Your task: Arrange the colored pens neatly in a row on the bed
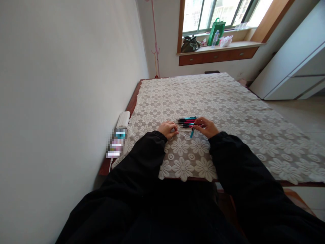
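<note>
Looks partway: pens (187, 122) grouped toward table's (105, 167) near edge; teal pen (192, 133) apart, your right hand (208, 128) fingers clamped on it; left hand (167, 128) curled, can't tell grip.

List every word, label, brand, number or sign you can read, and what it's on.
No text can be read anywhere in this view.
Pens on the cloth: too small to show any print.
Teal pen in the right hand: likewise too small.
Pixelated patch by the wall: blocked out, unreadable.
White box next to it: no legible marking.
Green bag and bottle on the sill: too small to read.
</note>
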`<state>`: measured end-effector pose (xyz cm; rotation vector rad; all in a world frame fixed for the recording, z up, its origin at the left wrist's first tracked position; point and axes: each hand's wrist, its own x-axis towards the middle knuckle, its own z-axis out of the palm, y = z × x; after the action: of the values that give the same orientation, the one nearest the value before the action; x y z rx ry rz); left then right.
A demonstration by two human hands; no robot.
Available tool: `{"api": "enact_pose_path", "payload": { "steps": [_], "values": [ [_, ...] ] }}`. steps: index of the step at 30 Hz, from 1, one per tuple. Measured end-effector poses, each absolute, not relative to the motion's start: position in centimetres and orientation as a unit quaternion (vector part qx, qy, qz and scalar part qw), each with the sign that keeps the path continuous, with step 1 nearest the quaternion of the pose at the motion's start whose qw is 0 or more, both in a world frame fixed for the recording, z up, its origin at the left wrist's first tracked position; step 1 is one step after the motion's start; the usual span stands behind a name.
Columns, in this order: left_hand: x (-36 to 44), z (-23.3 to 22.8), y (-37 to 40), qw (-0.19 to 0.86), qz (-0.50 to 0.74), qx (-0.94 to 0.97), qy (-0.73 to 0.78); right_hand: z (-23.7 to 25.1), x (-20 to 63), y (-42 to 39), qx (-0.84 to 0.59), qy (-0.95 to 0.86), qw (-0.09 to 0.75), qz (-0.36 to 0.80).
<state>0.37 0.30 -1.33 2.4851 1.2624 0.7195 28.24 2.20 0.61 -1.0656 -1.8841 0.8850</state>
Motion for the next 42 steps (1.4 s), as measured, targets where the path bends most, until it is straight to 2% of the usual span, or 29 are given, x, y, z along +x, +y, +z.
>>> {"api": "enact_pose_path", "payload": {
  "steps": [12,19,26,42],
  "values": [
    [0.35,-1.37,0.24,0.132,0.252,0.858,0.427,0.4,28.04,2.3,-0.425,-0.741,0.397,0.335],
    [0.45,-1.17,0.05,0.131,0.257,0.858,0.424,0.76,28.26,1.9,-0.389,-0.732,0.37,0.42],
    [0.48,-1.33,0.16,0.125,0.26,0.859,0.423,0.98,28.02,1.85,-0.375,-0.785,0.3,0.39],
    [0.51,-0.8,0.18,0.117,0.336,0.865,0.355,0.65,27.91,2.14,-0.353,-0.816,0.272,0.369]
  ]
}}
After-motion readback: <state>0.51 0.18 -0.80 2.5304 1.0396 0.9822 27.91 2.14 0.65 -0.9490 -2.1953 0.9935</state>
